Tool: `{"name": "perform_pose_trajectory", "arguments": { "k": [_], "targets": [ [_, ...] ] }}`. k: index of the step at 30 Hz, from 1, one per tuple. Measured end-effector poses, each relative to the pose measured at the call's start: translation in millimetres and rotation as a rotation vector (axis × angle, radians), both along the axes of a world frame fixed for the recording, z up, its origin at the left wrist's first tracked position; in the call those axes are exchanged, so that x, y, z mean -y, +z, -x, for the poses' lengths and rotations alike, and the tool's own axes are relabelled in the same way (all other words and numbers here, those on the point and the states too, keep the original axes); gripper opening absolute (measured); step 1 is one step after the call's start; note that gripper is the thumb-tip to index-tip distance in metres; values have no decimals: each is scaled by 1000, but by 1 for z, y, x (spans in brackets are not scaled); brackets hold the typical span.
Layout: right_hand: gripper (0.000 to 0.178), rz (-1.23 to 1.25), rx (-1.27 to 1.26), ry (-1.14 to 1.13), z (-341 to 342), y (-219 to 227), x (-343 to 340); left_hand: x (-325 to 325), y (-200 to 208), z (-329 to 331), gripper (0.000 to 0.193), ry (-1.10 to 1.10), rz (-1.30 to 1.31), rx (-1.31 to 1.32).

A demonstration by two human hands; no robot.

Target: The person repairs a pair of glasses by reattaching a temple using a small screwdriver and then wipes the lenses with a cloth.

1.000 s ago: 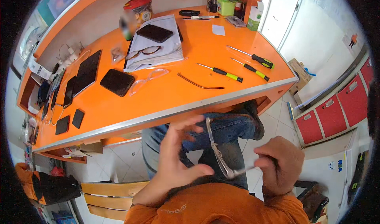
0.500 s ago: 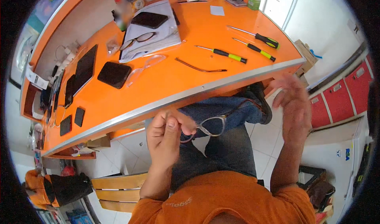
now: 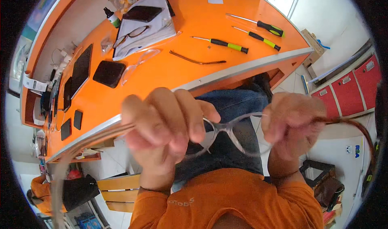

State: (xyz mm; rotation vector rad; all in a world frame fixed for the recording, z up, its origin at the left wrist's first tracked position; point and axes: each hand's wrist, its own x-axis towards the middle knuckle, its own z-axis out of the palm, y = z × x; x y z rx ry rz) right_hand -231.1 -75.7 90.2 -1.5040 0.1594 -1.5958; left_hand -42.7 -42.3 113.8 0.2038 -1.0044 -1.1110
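Observation:
A pair of clear-framed glasses point(image 3: 223, 126) is held up between my hands, close in front of me. My left hand point(image 3: 165, 124) closes round its left hinge side, and a pale, blurred temple point(image 3: 64, 164) reaches out to the left. At the opposite hinge my right hand point(image 3: 293, 124) is closed, with a brown temple point(image 3: 355, 123) running out to the right. My fingers cover both hinges. Beyond, on the orange desk point(image 3: 169, 75), lie a loose brown temple point(image 3: 198, 61) and a clear glasses frame point(image 3: 139, 64).
Three screwdrivers point(image 3: 226, 44) lie at the desk's right. Papers point(image 3: 153, 35) carry a phone point(image 3: 142, 13) and brown glasses point(image 3: 133, 35). A black square object point(image 3: 108, 73), a tablet point(image 3: 82, 69) and a small bottle point(image 3: 112, 17) are on the left. Red drawers point(image 3: 346, 92) stand to the right.
My right hand, empty and apart before, has come in and taken hold of the right side of the glasses. The glasses have come up nearer, with my left hand still on them.

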Motion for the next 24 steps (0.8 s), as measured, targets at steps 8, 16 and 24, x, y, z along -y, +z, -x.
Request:
{"name": "perform_pose_trajectory", "arguments": {
  "k": [8, 16, 24],
  "targets": [
    [10, 164, 57, 207, 12, 36, -10, -30, 45, 4, 25, -40, 92, 31],
    [14, 197, 428, 210, 31, 44, -40, -50, 56, -1, 18, 478, 315, -10],
    [18, 361, 492, 102, 81, 52, -52, -54, 63, -32, 12, 231, 442, 171]
  ]
}}
